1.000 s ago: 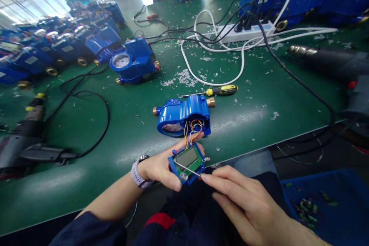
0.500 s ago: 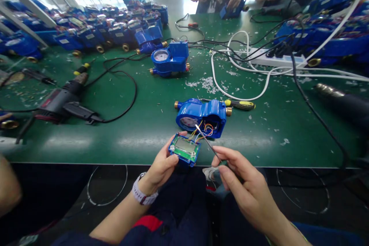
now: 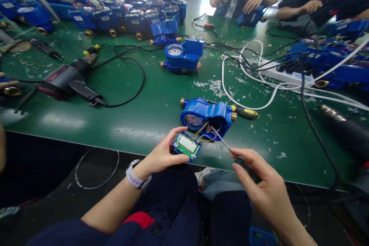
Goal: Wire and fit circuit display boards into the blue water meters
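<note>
My left hand (image 3: 164, 152) grips a blue-framed circuit board (image 3: 186, 145) with a pale display, held at the table's front edge. Thin coloured wires (image 3: 205, 136) run from the board into the open compartment of a blue meter (image 3: 198, 113) lying just beyond it. In my right hand (image 3: 259, 177) is a thin screwdriver (image 3: 223, 138), its fingers closed round the handle. The screwdriver's tip is at the wires by the compartment opening; whether it touches them I cannot tell. Behind the meter lies a yellow-and-black screwdriver (image 3: 246, 112).
A second blue meter (image 3: 183, 55) stands farther back. Many meters (image 3: 115, 17) fill the back left. A heat gun (image 3: 67, 78) lies left, another (image 3: 343, 127) right. White cable (image 3: 223, 78) and a power strip (image 3: 288, 73) are at right. Two people work across the table (image 3: 135, 96).
The view has shifted and tilted. My right hand has brought the screwdriver's tip from above the board's wires to the compartment opening. The board is tilted differently, with my left thumb along its front edge.
</note>
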The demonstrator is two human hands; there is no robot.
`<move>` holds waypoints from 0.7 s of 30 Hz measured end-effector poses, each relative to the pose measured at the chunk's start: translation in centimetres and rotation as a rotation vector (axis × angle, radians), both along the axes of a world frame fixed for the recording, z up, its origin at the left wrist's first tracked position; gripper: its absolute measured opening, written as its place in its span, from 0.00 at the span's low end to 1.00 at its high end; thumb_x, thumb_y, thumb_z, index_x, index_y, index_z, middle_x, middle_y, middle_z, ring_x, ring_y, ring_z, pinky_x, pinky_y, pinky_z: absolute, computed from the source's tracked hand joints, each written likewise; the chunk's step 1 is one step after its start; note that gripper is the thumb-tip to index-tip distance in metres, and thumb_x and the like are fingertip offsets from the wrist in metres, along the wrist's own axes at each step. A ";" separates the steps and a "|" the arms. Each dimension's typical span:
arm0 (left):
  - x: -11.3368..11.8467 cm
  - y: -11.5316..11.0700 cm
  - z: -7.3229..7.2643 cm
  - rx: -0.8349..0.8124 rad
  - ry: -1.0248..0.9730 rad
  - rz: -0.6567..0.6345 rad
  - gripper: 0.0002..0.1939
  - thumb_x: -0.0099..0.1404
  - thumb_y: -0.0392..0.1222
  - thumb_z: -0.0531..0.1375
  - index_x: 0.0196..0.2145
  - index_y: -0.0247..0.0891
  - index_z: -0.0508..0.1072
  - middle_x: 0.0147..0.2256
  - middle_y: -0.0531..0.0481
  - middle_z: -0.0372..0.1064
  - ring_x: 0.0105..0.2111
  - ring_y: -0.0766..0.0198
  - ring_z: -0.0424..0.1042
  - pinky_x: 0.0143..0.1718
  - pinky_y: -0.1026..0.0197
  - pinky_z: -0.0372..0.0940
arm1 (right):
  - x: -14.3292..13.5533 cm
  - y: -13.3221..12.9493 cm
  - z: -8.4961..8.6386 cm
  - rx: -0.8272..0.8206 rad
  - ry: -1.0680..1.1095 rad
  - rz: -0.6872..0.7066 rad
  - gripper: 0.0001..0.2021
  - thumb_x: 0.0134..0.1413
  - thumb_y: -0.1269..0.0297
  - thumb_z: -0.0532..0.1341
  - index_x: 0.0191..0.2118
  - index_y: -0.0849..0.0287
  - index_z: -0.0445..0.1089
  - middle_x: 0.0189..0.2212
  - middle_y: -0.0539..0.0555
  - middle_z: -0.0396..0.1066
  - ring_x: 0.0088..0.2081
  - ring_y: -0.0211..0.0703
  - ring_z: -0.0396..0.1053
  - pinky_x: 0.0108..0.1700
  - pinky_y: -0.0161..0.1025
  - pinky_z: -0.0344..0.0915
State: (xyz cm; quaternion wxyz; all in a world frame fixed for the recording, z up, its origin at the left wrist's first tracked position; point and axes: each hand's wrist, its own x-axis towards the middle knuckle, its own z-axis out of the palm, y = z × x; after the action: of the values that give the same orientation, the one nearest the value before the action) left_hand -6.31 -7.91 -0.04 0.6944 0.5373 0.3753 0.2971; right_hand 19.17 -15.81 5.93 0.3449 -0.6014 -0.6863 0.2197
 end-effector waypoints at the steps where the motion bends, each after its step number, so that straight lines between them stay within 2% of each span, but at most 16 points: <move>1: -0.1 0.2 -0.1 0.011 0.010 -0.012 0.43 0.53 0.43 0.70 0.61 0.42 0.55 0.50 0.44 0.67 0.46 0.54 0.70 0.51 0.50 0.63 | 0.5 0.1 -0.3 0.015 -0.018 -0.066 0.11 0.60 0.65 0.59 0.48 0.54 0.70 0.41 0.54 0.74 0.42 0.44 0.73 0.42 0.38 0.71; 5: -0.1 0.7 -0.4 0.030 0.007 -0.037 0.43 0.51 0.43 0.71 0.61 0.41 0.57 0.51 0.43 0.67 0.49 0.51 0.68 0.53 0.47 0.61 | 3.0 0.9 -1.5 0.011 -0.112 -0.267 0.11 0.60 0.61 0.60 0.47 0.54 0.71 0.41 0.56 0.73 0.41 0.48 0.73 0.42 0.43 0.70; 9: 0.0 1.1 -0.3 0.028 -0.004 -0.053 0.42 0.50 0.44 0.72 0.59 0.41 0.59 0.49 0.44 0.68 0.47 0.52 0.68 0.53 0.47 0.61 | 5.3 1.9 -3.4 0.047 -0.314 -0.197 0.12 0.61 0.61 0.56 0.46 0.57 0.72 0.40 0.57 0.74 0.40 0.49 0.73 0.44 0.46 0.70; 13: 0.3 1.1 -0.3 0.004 0.008 -0.064 0.41 0.48 0.43 0.73 0.57 0.42 0.61 0.44 0.48 0.69 0.42 0.56 0.69 0.47 0.52 0.63 | 6.5 2.5 -5.2 0.075 -0.422 -0.147 0.14 0.62 0.62 0.54 0.50 0.60 0.70 0.41 0.60 0.75 0.42 0.50 0.73 0.44 0.46 0.70; 17: 0.6 1.1 -0.1 -0.045 -0.020 -0.076 0.39 0.48 0.42 0.73 0.55 0.41 0.61 0.41 0.50 0.70 0.39 0.59 0.69 0.43 0.56 0.63 | 7.3 2.5 -5.9 0.109 -0.459 -0.180 0.15 0.62 0.62 0.54 0.49 0.59 0.71 0.42 0.60 0.75 0.42 0.52 0.73 0.44 0.48 0.69; 21: 0.8 1.2 -0.1 -0.060 -0.032 -0.073 0.39 0.47 0.41 0.73 0.53 0.40 0.61 0.42 0.49 0.70 0.39 0.58 0.70 0.42 0.56 0.63 | 8.5 1.8 -6.4 0.076 -0.516 -0.198 0.16 0.63 0.59 0.53 0.50 0.58 0.72 0.41 0.60 0.75 0.40 0.52 0.73 0.42 0.47 0.70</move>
State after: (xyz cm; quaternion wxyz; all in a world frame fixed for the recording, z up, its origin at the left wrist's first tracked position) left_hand -5.53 -6.74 -0.17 0.7263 0.5248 0.3532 0.2689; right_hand 27.64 -14.05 -0.45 0.2008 -0.6882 -0.6971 -0.0014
